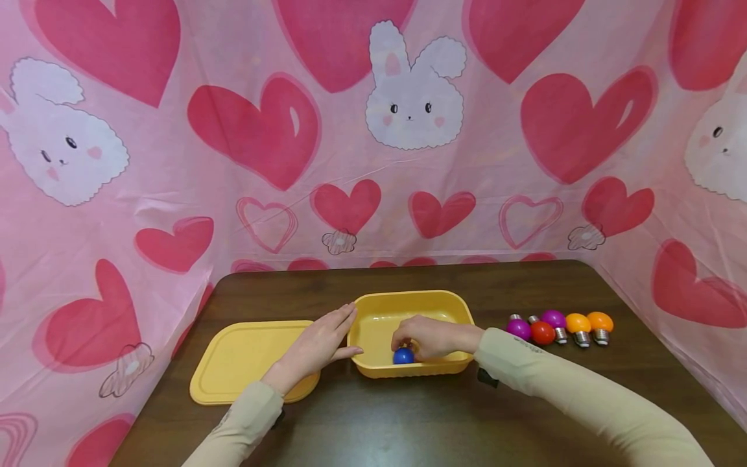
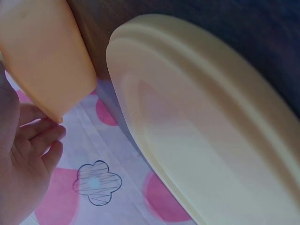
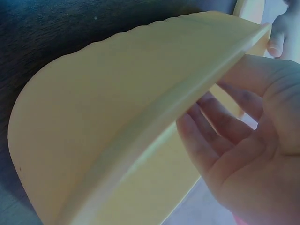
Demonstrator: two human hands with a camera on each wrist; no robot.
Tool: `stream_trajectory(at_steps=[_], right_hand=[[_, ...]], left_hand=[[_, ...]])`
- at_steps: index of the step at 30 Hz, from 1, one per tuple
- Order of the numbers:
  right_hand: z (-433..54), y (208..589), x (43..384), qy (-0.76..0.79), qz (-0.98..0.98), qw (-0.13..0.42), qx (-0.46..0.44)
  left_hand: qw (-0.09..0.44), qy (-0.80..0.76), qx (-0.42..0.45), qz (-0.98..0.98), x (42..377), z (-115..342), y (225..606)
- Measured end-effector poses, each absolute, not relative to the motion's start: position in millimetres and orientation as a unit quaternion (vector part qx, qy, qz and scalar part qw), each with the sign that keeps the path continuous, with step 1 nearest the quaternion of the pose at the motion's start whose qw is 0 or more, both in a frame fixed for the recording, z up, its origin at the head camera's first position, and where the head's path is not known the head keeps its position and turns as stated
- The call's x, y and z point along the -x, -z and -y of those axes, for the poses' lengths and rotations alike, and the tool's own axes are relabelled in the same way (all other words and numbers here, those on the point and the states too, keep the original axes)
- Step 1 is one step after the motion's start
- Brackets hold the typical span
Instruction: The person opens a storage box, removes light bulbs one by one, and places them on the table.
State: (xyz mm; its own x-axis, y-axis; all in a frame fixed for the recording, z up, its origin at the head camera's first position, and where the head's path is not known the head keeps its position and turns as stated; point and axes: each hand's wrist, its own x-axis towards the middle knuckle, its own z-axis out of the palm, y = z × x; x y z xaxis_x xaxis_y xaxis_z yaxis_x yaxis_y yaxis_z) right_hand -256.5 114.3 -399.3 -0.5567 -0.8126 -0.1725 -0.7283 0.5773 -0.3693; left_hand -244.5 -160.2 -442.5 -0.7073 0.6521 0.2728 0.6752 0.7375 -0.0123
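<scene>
A yellow plastic box (image 1: 412,302) stands in the middle of the table. My right hand (image 1: 434,337) reaches over its right side and grips a blue light bulb (image 1: 403,355) inside, low by the front wall. In the right wrist view the box's wall (image 3: 117,84) hides the bulb and the fingertips of the right hand (image 3: 253,126). Against the box's left rim rests my left hand (image 1: 318,340), fingers fairly straight and thumb at the near left corner. The left wrist view shows that hand's fingers (image 2: 44,133) touching the rim.
A yellow lid (image 1: 245,357) lies flat left of the box, partly under the left forearm. Right of the box sit several bulbs: purple (image 1: 553,318), red (image 1: 543,333) and orange (image 1: 578,323). Pink patterned cloth (image 1: 403,168) hangs behind and beside the dark wooden table (image 1: 373,421).
</scene>
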Motion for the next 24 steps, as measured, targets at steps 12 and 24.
stream_trajectory(at_steps=[12, 24], right_hand=[[-113.9, 401.6, 254.5, 0.131, -0.887, 0.192, 0.4], [-117.5, 400.7, 258.9, 0.144, -0.884, 0.184, 0.404]], left_hand=[[0.127, 0.043, 0.357, 0.924, 245.0, 159.6, 440.9], [0.125, 0.041, 0.358, 0.924, 244.6, 159.9, 442.9]])
